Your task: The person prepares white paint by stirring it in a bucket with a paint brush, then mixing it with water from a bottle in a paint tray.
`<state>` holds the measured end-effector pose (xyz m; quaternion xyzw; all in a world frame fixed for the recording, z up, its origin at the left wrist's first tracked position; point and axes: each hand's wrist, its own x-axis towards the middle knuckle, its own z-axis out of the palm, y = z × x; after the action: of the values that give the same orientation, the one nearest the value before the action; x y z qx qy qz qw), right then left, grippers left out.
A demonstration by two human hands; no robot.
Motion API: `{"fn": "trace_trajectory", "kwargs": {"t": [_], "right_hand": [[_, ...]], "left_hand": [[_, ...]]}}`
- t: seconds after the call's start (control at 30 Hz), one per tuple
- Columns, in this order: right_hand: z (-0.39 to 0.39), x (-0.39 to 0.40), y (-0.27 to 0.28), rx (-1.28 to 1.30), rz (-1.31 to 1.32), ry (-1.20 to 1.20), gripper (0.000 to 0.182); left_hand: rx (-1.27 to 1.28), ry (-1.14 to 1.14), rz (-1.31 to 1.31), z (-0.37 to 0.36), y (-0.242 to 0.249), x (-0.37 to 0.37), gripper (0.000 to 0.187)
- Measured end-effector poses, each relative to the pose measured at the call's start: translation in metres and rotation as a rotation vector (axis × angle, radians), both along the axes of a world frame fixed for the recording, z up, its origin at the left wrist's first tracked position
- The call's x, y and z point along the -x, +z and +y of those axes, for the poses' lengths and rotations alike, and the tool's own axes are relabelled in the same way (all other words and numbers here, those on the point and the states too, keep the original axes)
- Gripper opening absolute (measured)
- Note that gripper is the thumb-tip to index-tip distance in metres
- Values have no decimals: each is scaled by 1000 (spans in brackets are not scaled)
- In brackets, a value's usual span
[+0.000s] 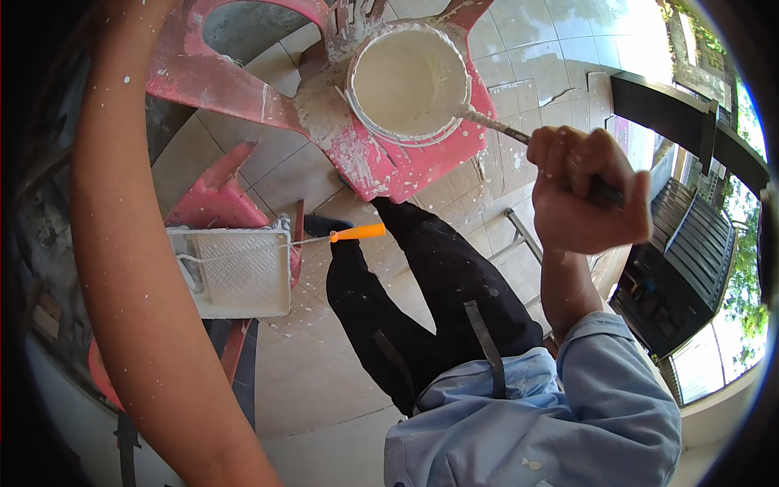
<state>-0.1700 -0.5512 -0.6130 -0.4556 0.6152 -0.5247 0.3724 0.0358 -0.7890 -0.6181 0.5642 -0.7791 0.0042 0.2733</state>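
Note:
My right hand (588, 183) is closed in a fist around a thin paint-coated stick (507, 131). The stick points left, and its thicker, whitish tip lies at the right rim of a white bucket (355, 101); whether it is a brush cannot be made out. Cream-coloured paint (406, 81) fills part of the bucket, which stands on the seat of a paint-splashed pink plastic chair (450, 166). My left forearm (122, 219) runs up along the left side, and its hand is beyond the top edge.
Left of my legs, a paint tray (243, 308) holds a roller with an orange handle (359, 233) sticking out to the right. Another pink plastic piece (215, 195) is behind it. A metal frame (523, 231) lies on the tiled floor (300, 357) at right.

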Motion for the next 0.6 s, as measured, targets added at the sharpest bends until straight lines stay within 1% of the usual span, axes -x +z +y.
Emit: {"fn": "trace_trajectory", "kwargs": {"t": [0.03, 0.1, 0.13, 0.2, 0.23, 0.27, 0.3, 0.33, 0.37, 0.43, 0.53, 0.57, 0.6], "right_hand": [[-9, 0, -15, -10, 24, -47, 55], [-11, 2, -8, -91, 97, -18, 55], [-14, 0, -3, -130, 135, -2, 55], [-17, -2, 25, -93, 15, -22, 55], [-20, -3, 25, -80, -12, -37, 55], [-23, -1, 9, -104, -13, -62, 55], [-26, 1, -19, -146, 66, -134, 56], [-26, 12, -56, -139, 91, -85, 57], [-28, 10, -48, -148, 41, -80, 55], [-24, 4, 0, -91, -127, -99, 53], [-20, 15, 18, -79, -224, -116, 55], [-25, 10, 4, -103, -157, -192, 59], [-32, 12, -31, -95, -74, -220, 57]], "left_hand": [[-19, 2, -12, 1, 5, 1, 54], [-50, -2, -21, 3, 12, 2, 55], [-26, 16, -20, 3, 10, 2, 56], [44, 59, -11, 4, 1, 5, 58], [17, 89, -38, -3, -4, 3, 63], [-10, 119, -67, -10, -9, 1, 69], [-124, 151, -137, -27, -16, -14, 80], [-239, 182, -206, -38, -21, -24, 92], [-197, 171, -213, -44, -24, -27, 92], [-117, 166, -242, -51, -33, -37, 91], [-217, 139, -233, -52, -26, -35, 92], [-251, 152, -245, -47, -19, -29, 92], [-288, 162, -258, -38, -11, -23, 92]]}}
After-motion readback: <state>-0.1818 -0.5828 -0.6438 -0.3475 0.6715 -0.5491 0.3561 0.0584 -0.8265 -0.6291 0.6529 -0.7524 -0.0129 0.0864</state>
